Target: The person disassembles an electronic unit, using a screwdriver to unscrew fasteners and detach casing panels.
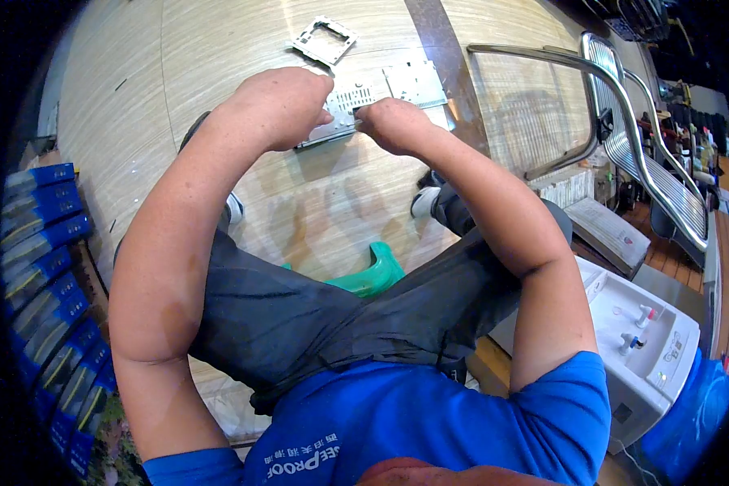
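A silvery metal case (354, 98) with rows of slots lies on the floor between my hands. At its left side my left hand (287, 109) is closed, with the fingertips curled onto the case. My right hand (395, 125) is closed in a pinch over the case's right part. Something small and dark shows at those fingertips, too small to name. Just to the right lies a flat metal plate (417, 83). Farther off is a squarish metal frame (326, 40) with an open middle.
Under me a green plastic stool (377, 275) shows between my legs. To the right stand a metal-framed chair (616, 89) and a white water dispenser (664, 344). Blue-and-grey packages (53, 267) are stacked along the left. Pale tiled floor (211, 49) spreads ahead.
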A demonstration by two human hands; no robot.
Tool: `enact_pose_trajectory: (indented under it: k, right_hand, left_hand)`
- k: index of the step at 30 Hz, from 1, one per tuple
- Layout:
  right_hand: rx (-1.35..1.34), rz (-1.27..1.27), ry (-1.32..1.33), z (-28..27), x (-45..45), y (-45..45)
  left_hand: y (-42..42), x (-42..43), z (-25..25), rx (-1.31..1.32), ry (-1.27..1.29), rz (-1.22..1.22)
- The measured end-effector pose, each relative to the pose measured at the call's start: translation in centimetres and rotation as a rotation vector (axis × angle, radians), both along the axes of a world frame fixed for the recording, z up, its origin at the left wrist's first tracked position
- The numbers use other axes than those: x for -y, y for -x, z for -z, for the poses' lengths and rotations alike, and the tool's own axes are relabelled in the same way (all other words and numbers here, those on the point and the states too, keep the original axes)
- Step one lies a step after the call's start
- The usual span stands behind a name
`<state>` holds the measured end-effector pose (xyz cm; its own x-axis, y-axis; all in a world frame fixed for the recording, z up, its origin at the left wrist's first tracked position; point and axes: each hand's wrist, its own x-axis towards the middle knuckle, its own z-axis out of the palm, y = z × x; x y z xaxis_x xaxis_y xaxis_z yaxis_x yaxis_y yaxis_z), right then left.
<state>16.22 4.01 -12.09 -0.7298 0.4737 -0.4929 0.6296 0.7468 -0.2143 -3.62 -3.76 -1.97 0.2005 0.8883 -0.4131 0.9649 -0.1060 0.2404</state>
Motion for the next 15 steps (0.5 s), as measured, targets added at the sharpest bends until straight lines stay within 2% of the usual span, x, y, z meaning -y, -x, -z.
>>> enact_pose_trajectory:
  k: [4, 9, 15]
  right_hand:
    - [0.004, 0.033, -0.021, 0.0, 0.1, 0.0]
    - [-0.041, -0.041, 0.009, -0.4, -0.1, -0.1]
    - [-0.156, -0.07, -0.007, 1.7, -0.2, -0.6]
  left_hand:
    - [0.0, 0.1, -0.1, 0.008, -0.015, 0.0]
    - [0.0, 0.0, -0.2, 0.007, 0.0, -0.003]
    - [0.0, -0.2, 0.0, 0.015, 0.038, -0.019]
